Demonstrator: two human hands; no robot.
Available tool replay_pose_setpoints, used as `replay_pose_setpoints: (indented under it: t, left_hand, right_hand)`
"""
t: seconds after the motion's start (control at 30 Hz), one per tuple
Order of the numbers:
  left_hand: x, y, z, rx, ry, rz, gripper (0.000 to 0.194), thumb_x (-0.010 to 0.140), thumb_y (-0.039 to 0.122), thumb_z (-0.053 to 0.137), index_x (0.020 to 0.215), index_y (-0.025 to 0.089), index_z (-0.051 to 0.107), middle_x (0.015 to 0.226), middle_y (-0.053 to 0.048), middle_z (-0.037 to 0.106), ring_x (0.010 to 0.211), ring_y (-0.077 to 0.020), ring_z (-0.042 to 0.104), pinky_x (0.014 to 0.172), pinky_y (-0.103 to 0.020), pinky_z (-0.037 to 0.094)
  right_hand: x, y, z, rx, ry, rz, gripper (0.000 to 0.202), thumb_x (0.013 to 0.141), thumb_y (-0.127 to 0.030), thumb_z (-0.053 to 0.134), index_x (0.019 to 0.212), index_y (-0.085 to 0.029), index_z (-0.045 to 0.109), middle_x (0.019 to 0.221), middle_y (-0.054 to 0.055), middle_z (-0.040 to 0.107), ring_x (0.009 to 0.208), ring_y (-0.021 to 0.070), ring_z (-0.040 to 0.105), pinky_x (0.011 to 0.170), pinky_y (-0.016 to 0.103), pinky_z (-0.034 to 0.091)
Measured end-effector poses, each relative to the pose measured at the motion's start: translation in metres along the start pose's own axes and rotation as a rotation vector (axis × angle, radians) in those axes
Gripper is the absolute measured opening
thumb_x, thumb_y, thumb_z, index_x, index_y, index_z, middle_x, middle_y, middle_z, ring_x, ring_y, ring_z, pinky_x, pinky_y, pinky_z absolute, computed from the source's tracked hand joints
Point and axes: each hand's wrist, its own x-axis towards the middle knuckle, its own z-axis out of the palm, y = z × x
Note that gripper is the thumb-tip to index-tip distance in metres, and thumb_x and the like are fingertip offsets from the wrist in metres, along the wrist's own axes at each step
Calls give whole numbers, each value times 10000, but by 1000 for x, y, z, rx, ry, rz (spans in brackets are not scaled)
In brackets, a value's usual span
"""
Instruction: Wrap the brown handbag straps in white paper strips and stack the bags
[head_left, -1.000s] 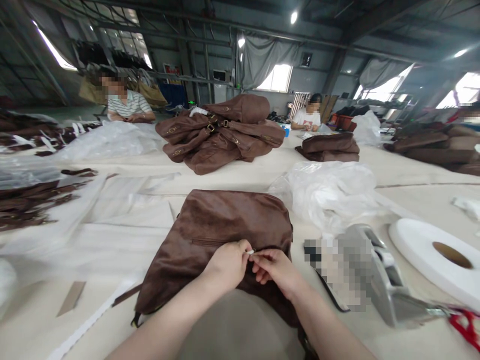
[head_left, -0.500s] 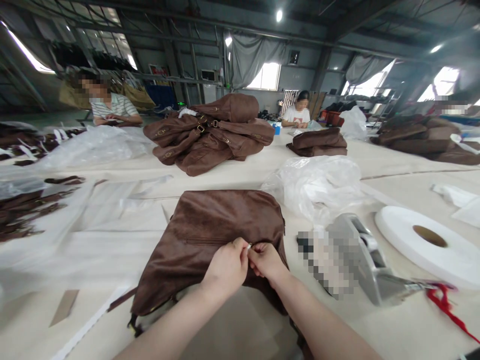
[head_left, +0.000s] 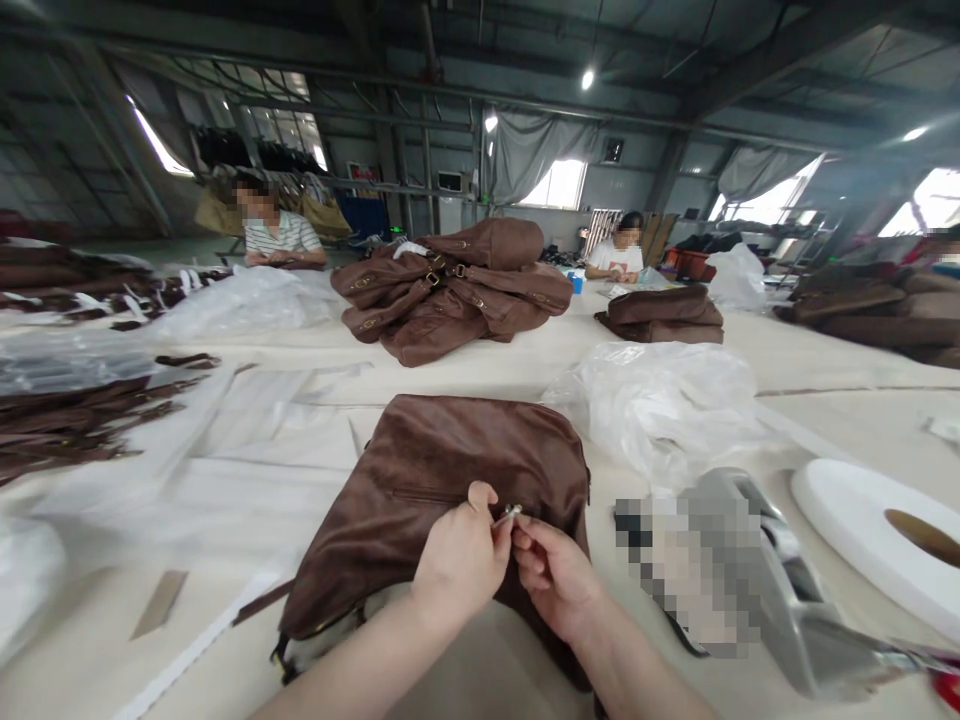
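A dark brown leather bag (head_left: 450, 440) lies flat on the pale table in front of me. Its zipper (head_left: 427, 496) runs across the middle, with a small metal pull (head_left: 513, 511) at the right end. My left hand (head_left: 465, 550) is closed over the bag, thumb and finger pinched beside the pull on a small white piece. From the right, my right hand (head_left: 553, 575) is closed too, its fingertips at the same white piece by the pull. The fingertips nearly meet, and the piece is too small to make out fully.
Behind the bag is a heap of brown bags (head_left: 457, 290). Clear plastic (head_left: 667, 400), a grey tape dispenser (head_left: 795, 590) and a white roll (head_left: 847, 500) lie right. White sheets (head_left: 255, 500) and brown straps (head_left: 75, 420) lie left. Two people (head_left: 277, 235) sit across the table.
The view has shifted, so the scene sits lower and further right. The metal pull now shows between my hands, and my fingertips have moved slightly apart.
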Motion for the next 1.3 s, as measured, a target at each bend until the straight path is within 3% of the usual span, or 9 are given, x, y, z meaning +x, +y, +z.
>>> replay_pose_setpoints:
  t: [0.13, 0.23, 0.33, 0.53, 0.7, 0.87, 0.93, 1.13, 1.3]
  left_hand:
    - [5, -6, -4, 9, -39, 57, 205, 895, 333, 450, 796, 202, 573, 753, -38, 651, 706, -186, 621, 626, -274, 401]
    - [7, -5, -7, -46, 26, 169, 147, 871, 240, 491, 859, 229, 636, 856, -22, 641, 779, -154, 600, 689, -252, 421]
    - [6, -3, -12, -47, 38, 283, 209, 869, 181, 475, 915, 246, 668, 904, -23, 617, 819, -148, 581, 733, -251, 434]
    - [2, 1, -25, -61, -3, 465, 211, 851, 126, 466, 816, 221, 651, 879, -16, 599, 817, -148, 563, 733, -263, 445]
    - [12, -10, -31, -223, 101, 347, 176, 859, 148, 446, 912, 204, 605, 897, -25, 608, 770, -137, 571, 712, -251, 464]
    - [29, -31, -21, -210, 88, 307, 189, 848, 146, 469, 884, 212, 643, 884, -14, 636, 788, -143, 588, 710, -242, 464]
    - [32, -34, -17, -205, 84, 311, 190, 843, 147, 481, 874, 217, 654, 883, -8, 645, 798, -144, 593, 710, -238, 464]
    - [31, -33, -12, -158, 106, 321, 174, 847, 174, 506, 877, 231, 668, 906, 1, 654, 829, -144, 603, 728, -234, 465]
    - [30, -32, -4, -103, 126, 296, 89, 820, 265, 605, 885, 241, 662, 910, 10, 652, 829, -147, 605, 749, -242, 469]
  right_hand:
    - [1, -1, -1, 42, -3, 19, 228, 649, -267, 738, 706, -137, 559, 617, -48, 488, 427, 12, 271, 363, 155, 99]
    - [0, -2, 0, -18, 9, -12, 241, 635, -275, 748, 705, -138, 562, 595, -51, 494, 416, 13, 283, 368, 160, 98]
    - [0, -1, 0, -59, 41, -19, 276, 589, -274, 770, 701, -140, 556, 573, -57, 496, 409, 15, 286, 376, 168, 101]
    - [2, -1, -2, -74, 57, 8, 254, 642, -331, 691, 669, -152, 513, 592, -53, 497, 424, 27, 357, 397, 177, 180]
    - [-1, 2, 0, -703, 117, -74, 230, 782, -354, 522, 633, -194, 454, 486, -58, 428, 373, 77, 380, 386, 222, 201]
    - [-12, 10, 7, -1734, 306, -519, 177, 844, -193, 429, 749, -171, 577, 707, 79, 637, 645, 174, 598, 566, 267, 359]
    - [-10, 13, 11, -1957, 303, -537, 209, 860, -170, 394, 814, -167, 598, 748, 96, 659, 682, 200, 620, 588, 282, 377]
    - [7, 11, 21, -1983, 158, -504, 211, 860, -161, 396, 830, -163, 605, 794, 86, 686, 749, 187, 647, 653, 264, 406]
    - [1, 2, 8, -1927, 210, -520, 194, 875, -209, 418, 805, -188, 598, 784, 58, 694, 744, 176, 650, 641, 259, 383]
